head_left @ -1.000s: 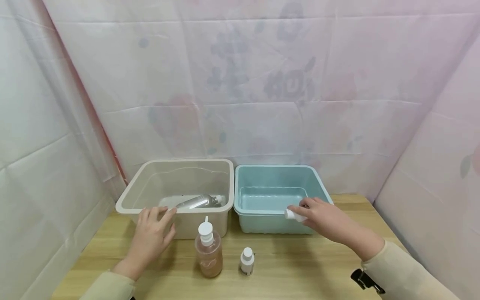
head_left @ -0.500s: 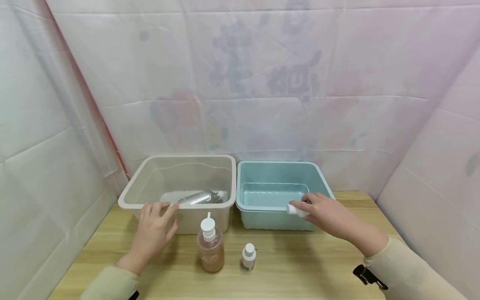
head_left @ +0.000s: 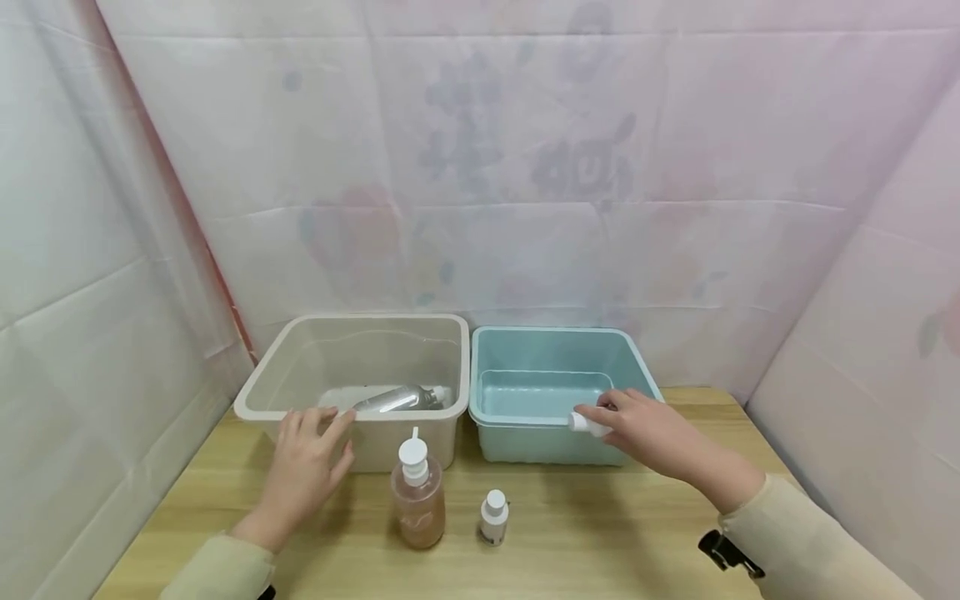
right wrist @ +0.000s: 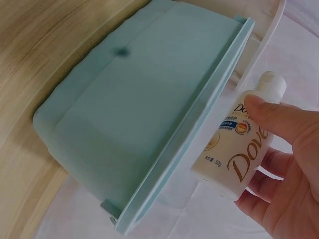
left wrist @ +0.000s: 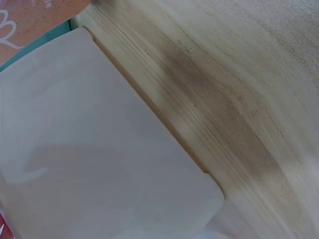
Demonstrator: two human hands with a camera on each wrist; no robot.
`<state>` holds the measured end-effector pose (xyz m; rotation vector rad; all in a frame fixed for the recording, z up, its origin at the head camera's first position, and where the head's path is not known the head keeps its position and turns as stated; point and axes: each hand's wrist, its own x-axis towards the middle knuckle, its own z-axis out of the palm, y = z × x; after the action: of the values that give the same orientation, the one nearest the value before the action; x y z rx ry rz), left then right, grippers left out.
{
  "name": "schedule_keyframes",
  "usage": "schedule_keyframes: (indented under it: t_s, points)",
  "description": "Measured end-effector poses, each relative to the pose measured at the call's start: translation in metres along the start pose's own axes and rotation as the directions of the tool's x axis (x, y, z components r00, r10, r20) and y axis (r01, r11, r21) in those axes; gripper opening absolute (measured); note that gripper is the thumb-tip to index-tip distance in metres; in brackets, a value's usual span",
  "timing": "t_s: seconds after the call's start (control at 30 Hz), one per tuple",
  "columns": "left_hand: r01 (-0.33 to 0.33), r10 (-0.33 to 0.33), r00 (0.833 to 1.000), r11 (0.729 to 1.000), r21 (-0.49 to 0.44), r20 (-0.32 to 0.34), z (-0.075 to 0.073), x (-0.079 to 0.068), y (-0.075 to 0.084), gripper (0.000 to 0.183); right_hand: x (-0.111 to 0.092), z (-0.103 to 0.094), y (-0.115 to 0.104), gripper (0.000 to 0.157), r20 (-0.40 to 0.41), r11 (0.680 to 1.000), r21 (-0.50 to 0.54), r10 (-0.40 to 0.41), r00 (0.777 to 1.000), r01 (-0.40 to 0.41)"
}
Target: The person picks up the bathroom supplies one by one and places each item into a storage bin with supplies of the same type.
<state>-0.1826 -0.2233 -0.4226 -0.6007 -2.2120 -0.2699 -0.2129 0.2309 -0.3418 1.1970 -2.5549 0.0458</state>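
My right hand grips a small white Dove bottle between thumb and fingers, above the front rim of the blue bin. In the right wrist view its label and white cap show plainly. My left hand is at the front rim of the beige bin, fingers loosely bent and holding nothing; whether they touch the rim I cannot tell. Inside the beige bin a clear bottle with a white cap lies on its side. The left wrist view shows the bin's outer wall but no fingers.
On the wooden table, a pink pump bottle stands upright in front of the beige bin. To its right stands another small white bottle. The bins sit side by side against a hanging white patterned sheet.
The whole head view shifts slightly up and back down. Both hands keep nearly the same place over the bins, and the right hand still grips the white Dove bottle.
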Motion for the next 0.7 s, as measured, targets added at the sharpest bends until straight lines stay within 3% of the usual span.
schedule_keyframes:
  t_s: [0.53,0.7]
  points:
    - [0.026,-0.026,1.000,1.000,0.009,0.007,-0.0048,-0.0020,0.0017,0.040,0.0028,-0.0016,0.0005,0.053,-0.036,1.000,0.004,-0.025,0.999,0.025]
    - [0.048,-0.048,0.998,0.999,0.002,0.042,-0.0045,0.0001,0.0026,0.039,0.0030,0.0004,0.0004,0.053,-0.021,1.000,0.007,-0.010,1.000,0.010]
